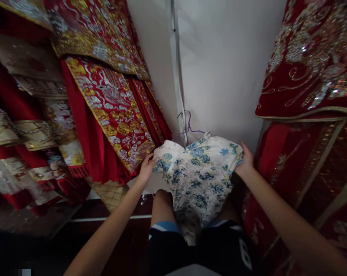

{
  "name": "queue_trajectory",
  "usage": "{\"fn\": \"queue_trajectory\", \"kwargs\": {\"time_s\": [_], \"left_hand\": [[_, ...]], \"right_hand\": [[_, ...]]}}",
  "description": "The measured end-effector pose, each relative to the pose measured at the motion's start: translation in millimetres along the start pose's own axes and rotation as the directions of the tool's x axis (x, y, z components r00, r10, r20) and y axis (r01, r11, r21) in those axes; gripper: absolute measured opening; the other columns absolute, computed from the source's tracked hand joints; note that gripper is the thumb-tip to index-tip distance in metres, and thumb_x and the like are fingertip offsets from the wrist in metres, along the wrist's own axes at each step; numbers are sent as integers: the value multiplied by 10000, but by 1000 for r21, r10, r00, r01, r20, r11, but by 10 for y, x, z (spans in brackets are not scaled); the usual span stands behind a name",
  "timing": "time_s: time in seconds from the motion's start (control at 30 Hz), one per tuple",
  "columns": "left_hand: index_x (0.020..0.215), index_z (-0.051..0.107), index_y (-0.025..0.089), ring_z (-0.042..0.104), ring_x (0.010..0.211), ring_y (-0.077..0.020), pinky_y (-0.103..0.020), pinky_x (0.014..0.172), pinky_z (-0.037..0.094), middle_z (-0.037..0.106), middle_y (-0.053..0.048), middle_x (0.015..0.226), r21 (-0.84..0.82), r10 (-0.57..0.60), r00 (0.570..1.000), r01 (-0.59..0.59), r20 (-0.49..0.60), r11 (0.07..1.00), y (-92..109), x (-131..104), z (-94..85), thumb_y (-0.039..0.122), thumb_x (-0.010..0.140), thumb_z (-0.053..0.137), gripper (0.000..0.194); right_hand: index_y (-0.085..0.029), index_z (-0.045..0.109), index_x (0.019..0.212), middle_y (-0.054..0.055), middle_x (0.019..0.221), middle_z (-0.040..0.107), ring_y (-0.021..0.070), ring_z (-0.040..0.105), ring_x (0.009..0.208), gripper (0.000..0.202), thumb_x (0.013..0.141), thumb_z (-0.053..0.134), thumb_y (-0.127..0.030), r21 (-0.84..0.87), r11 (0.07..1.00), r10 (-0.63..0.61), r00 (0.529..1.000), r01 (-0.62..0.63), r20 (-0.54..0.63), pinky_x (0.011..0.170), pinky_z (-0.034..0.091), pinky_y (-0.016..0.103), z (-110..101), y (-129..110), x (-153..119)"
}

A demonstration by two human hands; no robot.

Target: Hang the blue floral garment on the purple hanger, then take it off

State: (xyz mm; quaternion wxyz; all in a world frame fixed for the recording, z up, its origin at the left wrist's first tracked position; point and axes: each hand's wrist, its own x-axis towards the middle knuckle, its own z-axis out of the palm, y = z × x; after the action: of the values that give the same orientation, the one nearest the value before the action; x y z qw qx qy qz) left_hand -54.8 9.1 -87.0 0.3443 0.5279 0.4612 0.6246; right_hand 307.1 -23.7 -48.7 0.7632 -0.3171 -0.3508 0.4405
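Note:
A white garment (pixel 202 172) with blue flowers and short sleeves hangs from a purple wire hanger (pixel 190 129) in the middle of the head view. My left hand (pixel 147 167) is closed on the edge of its left sleeve, fingertips at the cloth. At the opposite side my right hand (pixel 245 161) pinches the other sleeve, with its fingers partly hidden behind the fabric. Between the two hands the garment is spread out, its lower part draping above my knees. The hanger's hook is up by a pale vertical strip.
Red embroidered garments (pixel 110 99) with gold and silver patterns hang on the left. More red sequined clothing (pixel 314 65) hangs close on the right. Behind the hanger stands a pale wall (pixel 225 57) with a narrow vertical strip (pixel 176 65). Dark tiles lie below.

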Motion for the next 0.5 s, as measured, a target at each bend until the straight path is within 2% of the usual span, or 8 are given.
{"fn": "queue_trajectory", "kwargs": {"time_s": [0.03, 0.1, 0.2, 0.27, 0.33, 0.4, 0.43, 0.5], "left_hand": [[1156, 605, 138, 642, 905, -224, -383, 889, 479, 694, -63, 955, -2, 4, 1000, -4, -4, 1000, 20, -53, 20, 365, 649, 690, 562], [1165, 610, 138, 641, 974, -238, -395, 945, 463, 702, -75, 1025, -14, 43, 998, -44, -41, 999, 112, -120, 92, 324, 639, 702, 565], [1235, 588, 156, 590, 1154, -262, -413, 1040, 415, 652, -97, 1236, -82, 117, 991, -122, -71, 989, 332, -91, 212, 282, 663, 688, 594], [1303, 549, 165, 534, 1250, -271, -424, 1083, 383, 582, -105, 1353, -95, 180, 983, -181, -20, 979, 500, -4, 252, 284, 696, 668, 630], [1356, 507, 172, 486, 1307, -278, -441, 1114, 351, 517, -115, 1425, -9, 280, 958, -280, 63, 960, 669, 85, 257, 300, 730, 650, 655], [1404, 457, 188, 408, 1366, -297, -476, 1146, 297, 445, -123, 1482, 202, 421, 897, -441, 134, 875, 823, 124, 254, 320, 738, 665, 710], [1430, 423, 199, 353, 1397, -313, -503, 1158, 262, 400, -127, 1510, 329, 493, 853, -521, 172, 787, 886, 115, 260, 329, 729, 683, 759], [1482, 332, 218, 263, 1432, -341, -549, 1166, 203, 319, -133, 1550, 524, 596, 749, -645, 289, 557, 953, 45, 303, 327, 700, 715, 878]], "right_hand": [[-139, 670, 826, 86, 813, 723, 236, 702, 857, 442, 983, 377, -431, 26, 998, 65, 998, -65, -22, 785, 570, 383, -32, 4, 8], [-155, 666, 788, 70, 719, 718, 239, 713, 807, 341, 931, 486, -405, 42, 990, 139, 988, -136, -63, 758, 581, 368, -82, -14, 13], [-157, 660, 822, 41, 700, 711, 209, 712, 777, 194, 872, 602, -335, 25, 996, 91, 990, -89, -111, 748, 580, 323, -93, -128, 23], [-156, 652, 841, 43, 712, 708, 192, 707, 780, 240, 910, 549, -362, 74, 993, 99, 985, -89, -142, 745, 576, 306, -61, -244, 33], [-156, 647, 866, 48, 729, 706, 186, 702, 780, 304, 951, 472, -389, 143, 985, 119, 978, -95, -170, 733, 576, 307, -19, -355, 15], [-159, 645, 891, 43, 752, 701, 179, 692, 755, 327, 964, 440, -404, 196, 980, 82, 974, -41, -209, 714, 577, 311, 11, -422, -73], [-163, 643, 889, 35, 762, 696, 171, 683, 728, 316, 957, 456, -409, 207, 978, 37, 969, 15, -245, 701, 576, 306, 19, -429, -156], [-175, 631, 827, 7, 734, 674, 147, 650, 646, 275, 918, 540, -419, 178, 971, -91, 937, 158, -337, 653, 567, 279, 17, -388, -411]]}}
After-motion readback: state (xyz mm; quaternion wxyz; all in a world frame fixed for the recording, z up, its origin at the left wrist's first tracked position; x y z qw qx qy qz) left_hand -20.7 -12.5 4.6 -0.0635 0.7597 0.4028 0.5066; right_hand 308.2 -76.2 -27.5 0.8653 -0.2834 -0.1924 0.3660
